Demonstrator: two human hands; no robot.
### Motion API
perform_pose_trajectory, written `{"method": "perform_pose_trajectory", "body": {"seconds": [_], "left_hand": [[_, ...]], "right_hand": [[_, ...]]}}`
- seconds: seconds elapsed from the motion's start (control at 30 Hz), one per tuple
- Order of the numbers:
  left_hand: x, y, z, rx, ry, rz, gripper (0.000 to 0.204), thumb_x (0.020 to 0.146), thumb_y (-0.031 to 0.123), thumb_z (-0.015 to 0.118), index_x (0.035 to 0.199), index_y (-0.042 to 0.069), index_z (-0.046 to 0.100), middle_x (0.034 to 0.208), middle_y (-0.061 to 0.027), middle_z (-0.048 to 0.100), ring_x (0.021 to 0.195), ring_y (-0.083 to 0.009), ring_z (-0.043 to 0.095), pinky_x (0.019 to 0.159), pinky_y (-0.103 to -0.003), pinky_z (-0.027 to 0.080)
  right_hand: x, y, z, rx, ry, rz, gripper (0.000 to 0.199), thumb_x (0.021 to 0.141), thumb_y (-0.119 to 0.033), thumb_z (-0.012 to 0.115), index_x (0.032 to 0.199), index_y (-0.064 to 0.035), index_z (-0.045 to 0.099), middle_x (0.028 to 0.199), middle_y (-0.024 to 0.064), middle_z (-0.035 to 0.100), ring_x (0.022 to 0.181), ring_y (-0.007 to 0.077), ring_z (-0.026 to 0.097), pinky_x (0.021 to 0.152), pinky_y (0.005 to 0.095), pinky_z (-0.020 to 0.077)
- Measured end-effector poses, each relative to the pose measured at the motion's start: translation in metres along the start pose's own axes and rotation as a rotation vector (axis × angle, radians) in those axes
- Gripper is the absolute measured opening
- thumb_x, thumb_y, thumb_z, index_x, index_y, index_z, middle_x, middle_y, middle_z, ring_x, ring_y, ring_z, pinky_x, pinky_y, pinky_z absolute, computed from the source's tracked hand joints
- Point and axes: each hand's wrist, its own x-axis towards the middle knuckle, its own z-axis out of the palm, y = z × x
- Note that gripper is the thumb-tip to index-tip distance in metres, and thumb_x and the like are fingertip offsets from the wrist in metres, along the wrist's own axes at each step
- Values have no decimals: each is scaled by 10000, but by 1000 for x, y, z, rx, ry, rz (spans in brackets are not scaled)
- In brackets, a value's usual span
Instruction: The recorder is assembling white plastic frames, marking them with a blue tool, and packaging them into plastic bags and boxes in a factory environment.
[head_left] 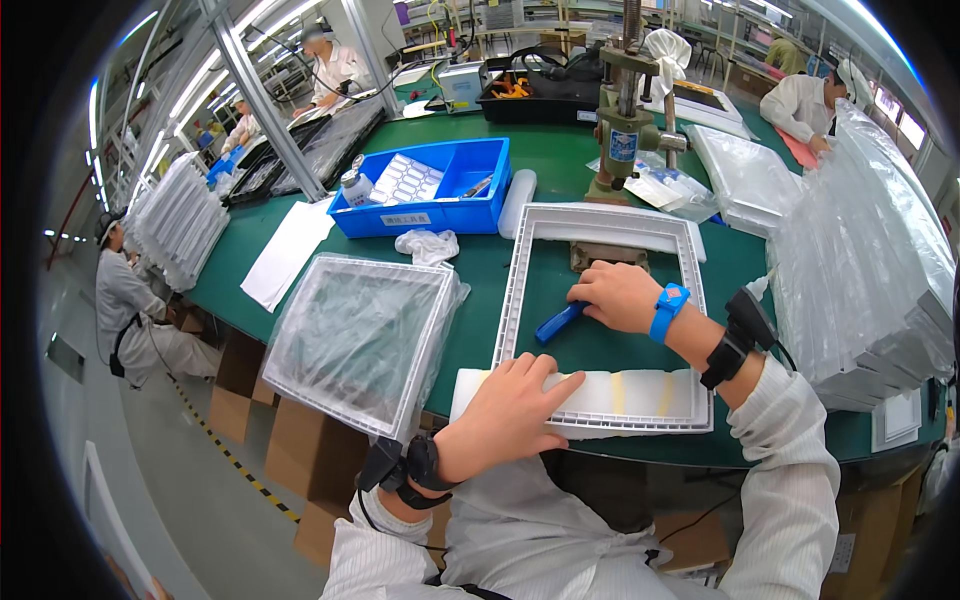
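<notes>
White frame (514,285) lying on the green bench (470,318), squarely before the wearer. Left hand (508,403) palm down, fingers spread, at its near-left corner. Right hand (620,296) over the opening, fingertips pinching the far-right end of a blue tool (560,322). Whether the tool touches the bench: cannot tell.

Handling, my judgement: steady the corner with even, light pressure, since the thin bars could flex. Grip the tool firmly, point it clear of the left fingers, and avoid scuffing the white faces.

Counts: frame, one. Blue tool, one. Yellow strips (617,393) along the near side, at least two; left hand may hide others. Blue tray (420,221), one, far left, with one white bottle (356,188). Hand press (622,140), one, far side. Bagged stack (865,270) at right: wrapping defeats a count.
</notes>
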Motion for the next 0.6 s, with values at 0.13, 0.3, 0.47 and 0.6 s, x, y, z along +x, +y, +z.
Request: {"method": "perform_pose_trajectory", "body": {"seconds": [0.13, 0.3, 0.47, 0.6], "left_hand": [[-2, -2, -3, 13, 14, 25, 796, 615, 293, 880, 1333, 155, 563, 1170, -143, 554, 1035, -322, 564, 897, -418, 471], [-3, -6, -3, -17, 35, 95, 734, 628, 226, 867, 1308, 200, 592, 1147, -143, 542, 1037, -318, 559, 870, -413, 476], [7, -6, -4, -58, -24, 137, 672, 680, 227, 842, 1307, 310, 616, 1203, -157, 543, 1073, -337, 568, 890, -424, 493], [4, -13, 0, -33, 7, 184, 612, 713, 252, 821, 1290, 316, 629, 1219, -165, 545, 1081, -331, 569, 895, -420, 495]], "right_hand": [[-4, 0, -2, -1, 26, 8, 237, 835, -173, 708, 1071, -159, 692, 988, 36, 650, 1019, 232, 604, 816, 359, 547], [-14, 0, -2, -3, 8, 2, 233, 839, -175, 707, 1071, -163, 689, 987, 34, 649, 1008, 227, 605, 809, 355, 547], [-35, 0, -12, 13, 57, 100, 256, 839, -174, 710, 1094, -159, 687, 1036, 34, 664, 1033, 244, 615, 828, 356, 544], [-73, -16, -56, 207, 456, 390, 262, 856, -120, 681, 1117, -114, 679, 1054, 92, 694, 973, 304, 658, 834, 364, 538]]}}
